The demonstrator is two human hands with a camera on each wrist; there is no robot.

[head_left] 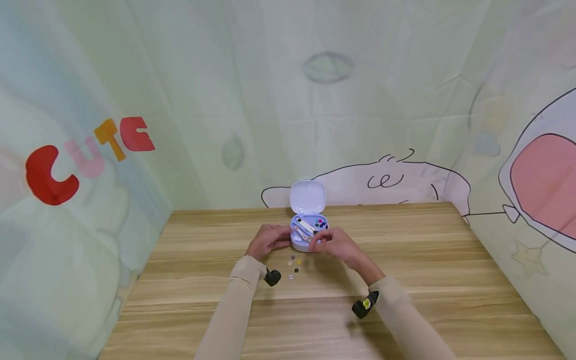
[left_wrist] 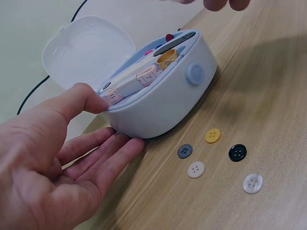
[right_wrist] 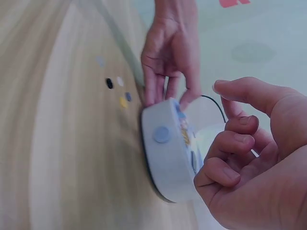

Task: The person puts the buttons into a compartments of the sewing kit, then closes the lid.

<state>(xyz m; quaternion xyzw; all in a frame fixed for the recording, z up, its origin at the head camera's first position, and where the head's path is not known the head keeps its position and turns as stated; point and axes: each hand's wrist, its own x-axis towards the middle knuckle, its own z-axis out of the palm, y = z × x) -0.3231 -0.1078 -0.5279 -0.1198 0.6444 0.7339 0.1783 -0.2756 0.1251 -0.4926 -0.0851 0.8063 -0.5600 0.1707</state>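
Observation:
A small pale-blue sewing box [left_wrist: 153, 115] stands on the table with its white lid [head_left: 308, 196] raised. My left hand [left_wrist: 43, 158] grips its left end, thumb on the rim and fingers low against the side. Inside lie a rolled tape measure [left_wrist: 144, 76], a gold thimble [left_wrist: 167, 59] and a long tool with a dark tip [left_wrist: 175, 44]. Small coloured buttons [head_left: 320, 223] fill a back compartment. Over the box's right front hovers my right hand [head_left: 337, 243], its fingers loosely bent; nothing shows between them in the right wrist view.
In front of the box several loose buttons lie on the wooden table [head_left: 202, 280]: yellow [left_wrist: 213, 135], black [left_wrist: 237, 152], grey [left_wrist: 184, 151], white [left_wrist: 195, 169] and pearly [left_wrist: 253, 183]. A printed curtain [head_left: 202, 100] hangs behind the table's back edge.

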